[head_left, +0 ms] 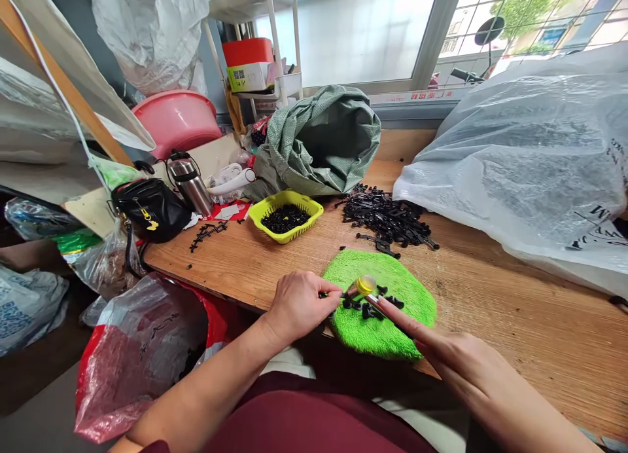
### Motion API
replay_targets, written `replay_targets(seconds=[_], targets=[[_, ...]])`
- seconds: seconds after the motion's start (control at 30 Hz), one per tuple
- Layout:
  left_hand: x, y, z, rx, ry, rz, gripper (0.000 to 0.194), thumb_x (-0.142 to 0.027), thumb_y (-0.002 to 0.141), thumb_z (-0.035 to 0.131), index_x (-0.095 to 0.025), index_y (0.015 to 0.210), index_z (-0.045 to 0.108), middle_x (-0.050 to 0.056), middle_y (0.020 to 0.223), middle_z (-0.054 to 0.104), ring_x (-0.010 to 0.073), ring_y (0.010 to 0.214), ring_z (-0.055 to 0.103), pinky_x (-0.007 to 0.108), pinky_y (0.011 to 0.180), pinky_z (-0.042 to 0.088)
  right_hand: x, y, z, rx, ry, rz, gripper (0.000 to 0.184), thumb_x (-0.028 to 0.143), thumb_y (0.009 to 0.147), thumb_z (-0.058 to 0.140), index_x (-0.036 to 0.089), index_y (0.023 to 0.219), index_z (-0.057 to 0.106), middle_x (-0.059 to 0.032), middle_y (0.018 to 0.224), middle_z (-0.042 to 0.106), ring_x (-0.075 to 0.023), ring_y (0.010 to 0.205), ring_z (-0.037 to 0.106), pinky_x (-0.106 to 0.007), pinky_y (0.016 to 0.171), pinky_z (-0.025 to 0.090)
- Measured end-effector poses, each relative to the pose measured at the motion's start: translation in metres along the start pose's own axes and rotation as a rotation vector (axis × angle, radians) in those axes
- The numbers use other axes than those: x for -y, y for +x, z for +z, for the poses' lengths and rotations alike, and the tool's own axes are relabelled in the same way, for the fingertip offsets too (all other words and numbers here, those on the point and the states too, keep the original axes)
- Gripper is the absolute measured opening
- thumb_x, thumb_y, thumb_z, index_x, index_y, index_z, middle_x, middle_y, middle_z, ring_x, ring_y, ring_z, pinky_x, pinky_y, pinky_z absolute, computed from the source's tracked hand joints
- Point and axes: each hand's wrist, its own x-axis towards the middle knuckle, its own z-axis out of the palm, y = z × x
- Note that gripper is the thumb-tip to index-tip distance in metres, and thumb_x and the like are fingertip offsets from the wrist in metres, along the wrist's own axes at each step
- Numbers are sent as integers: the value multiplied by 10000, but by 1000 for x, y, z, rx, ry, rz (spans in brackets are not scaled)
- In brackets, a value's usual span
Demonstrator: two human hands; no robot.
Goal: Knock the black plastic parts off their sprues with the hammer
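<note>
My left hand [303,302] is closed, thumb and finger pinching the end of a black plastic piece [351,304] at the left of a fluffy green pad [387,338]. In my right hand [444,348] is a small hammer [364,287] with a yellow face and a shiny metal body; the forefinger lies along its handle. The hammer head hangs over the black pieces, close to my left fingertips; whether it touches them I cannot tell. Several small black plastic parts [375,311] lie on the pad under the hammer. My palms hide most of the handle and the piece's held end.
Behind the pad lies a heap of black plastic parts [387,217]. A yellow-green basket [314,212] holds small black bits. Farther back stands an open green woven sack [279,145]. White plastic sheeting [530,158] covers the right rear. A red-edged plastic bag [132,361] hangs below the table's left edge.
</note>
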Motion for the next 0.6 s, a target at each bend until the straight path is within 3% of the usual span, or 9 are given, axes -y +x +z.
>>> replay_targets(seconds=[0.17,0.3,0.43,0.57,0.6], targets=[[-1,-1,-1,-3,12,2,239,-280,807,553,-278,855,787,46,737,750,131,581,578,244,547,276,2,5,-5,-82,-10,-71,553,215,970,275,341,1506,244,-57,980,722,-242,763,695,-315,644,523],[0,-1,2,-4,21,10,254,-296,817,539,-268,826,791,48,681,735,134,567,567,253,539,250,-2,5,-2,39,-213,-70,614,161,918,289,355,1500,256,-5,628,660,-227,487,635,-284,440,447],[3,-1,5,-14,15,12,258,-304,822,535,-269,805,789,43,672,728,135,576,563,253,547,246,1,4,-1,-53,-163,-156,638,151,939,293,354,1525,142,-23,804,708,-223,610,676,-271,498,471],[6,-2,8,-7,6,21,279,-325,835,524,-253,775,787,45,639,709,134,549,537,256,540,241,1,2,0,23,-338,-133,665,94,895,288,325,1516,223,31,488,564,-207,377,564,-263,377,365],[7,-2,8,-8,-3,19,276,-328,833,530,-249,771,786,46,634,706,134,549,536,254,542,244,1,2,0,33,-344,-129,659,98,897,287,331,1511,238,29,498,573,-205,383,567,-260,380,364]])
